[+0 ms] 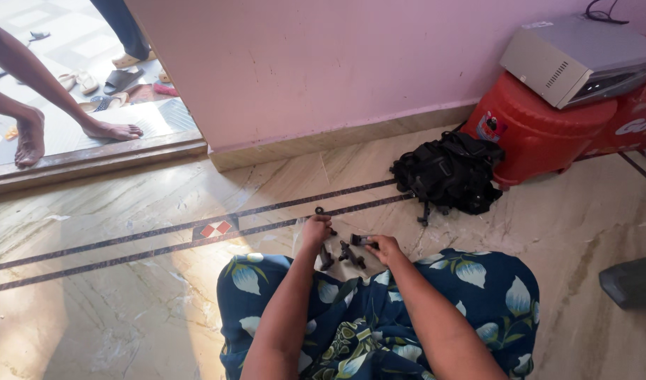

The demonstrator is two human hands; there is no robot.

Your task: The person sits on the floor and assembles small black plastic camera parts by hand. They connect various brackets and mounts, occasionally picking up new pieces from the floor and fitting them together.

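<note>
Floral lap (379, 317) closest. Left hand (316, 231) curled on small black parts (343, 253) on the marble floor (126, 246). Right hand (385, 248) pinches one black part (360, 241).

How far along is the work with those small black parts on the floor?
Done: nothing looks joined; several small black parts lie loose on the marble floor before the knees. In hand: the right hand holds one black piece; the left hand rests by a round-ended part. Left: the loose pieces.

Small parts (344, 253) on floor (126, 232) btwn hands; bag (450, 172) behind, right.
</note>
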